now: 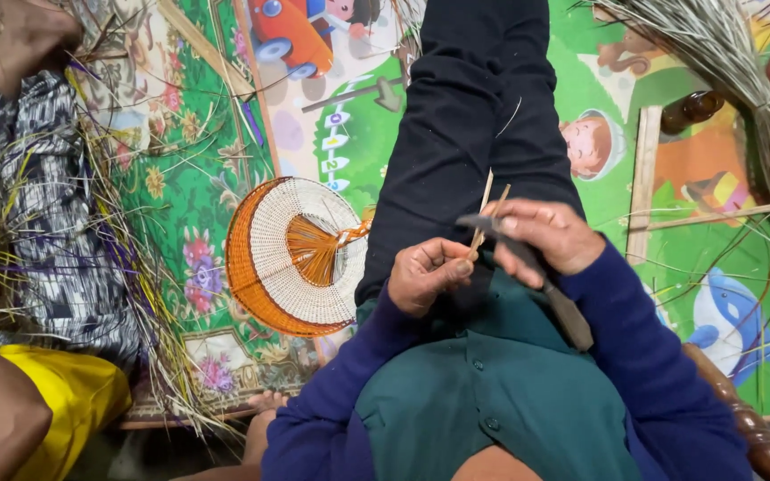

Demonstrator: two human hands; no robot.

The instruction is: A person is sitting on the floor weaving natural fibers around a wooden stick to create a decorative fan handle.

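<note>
My left hand [428, 273] pinches thin pale reed strips [487, 209] that stick up over my black-trousered leg [474, 116]. My right hand [550, 233] grips a dark knife [536, 276], its blade lying across the strips near my left fingertips and its handle running down over my green shirt. Both hands are close together above my lap.
A round woven fan [294, 256], white with an orange rim, lies on the colourful floor mat [349, 134] left of my leg. Loose straw [126, 267] piles at the left beside another person's patterned clothing [46, 205]. A woven basket and straw bundle [759, 71] sit top right.
</note>
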